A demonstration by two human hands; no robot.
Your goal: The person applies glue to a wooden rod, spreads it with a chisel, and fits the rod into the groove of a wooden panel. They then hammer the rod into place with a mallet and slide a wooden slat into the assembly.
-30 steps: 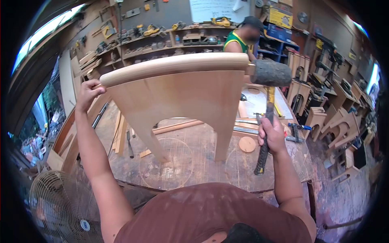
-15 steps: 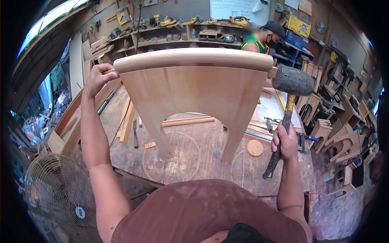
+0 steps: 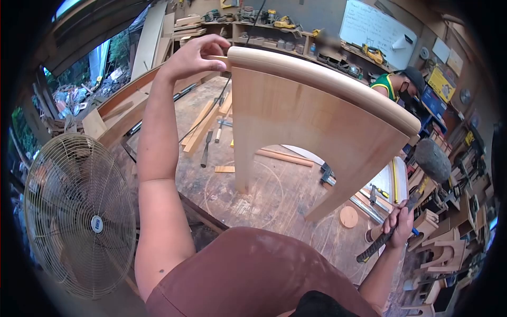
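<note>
A pale wooden stool (image 3: 311,113) with a rounded top edge and an arched cutout stands on the workbench (image 3: 285,201). At its upper left corner, my left hand (image 3: 193,57) has its fingers curled over a thin wooden strip (image 3: 215,58) that juts from the stool's end, the thumb below it. My right hand (image 3: 400,224) is closed around the black and yellow handle of a rubber mallet (image 3: 433,160). The mallet's dark head is to the right of the stool's right end and a little lower, apart from it.
Wood strips (image 3: 203,124), a chisel (image 3: 206,150) and a round wooden disc (image 3: 348,216) lie on the bench. Metal bar clamps (image 3: 367,208) are at the right. A fan (image 3: 82,216) stands at left. A person (image 3: 398,84) in a cap is across the bench.
The view has turned and tilted. The mallet head has moved away from the stool's right end, rightward and down. My left hand's fingers have loosened and lifted around the strip.
</note>
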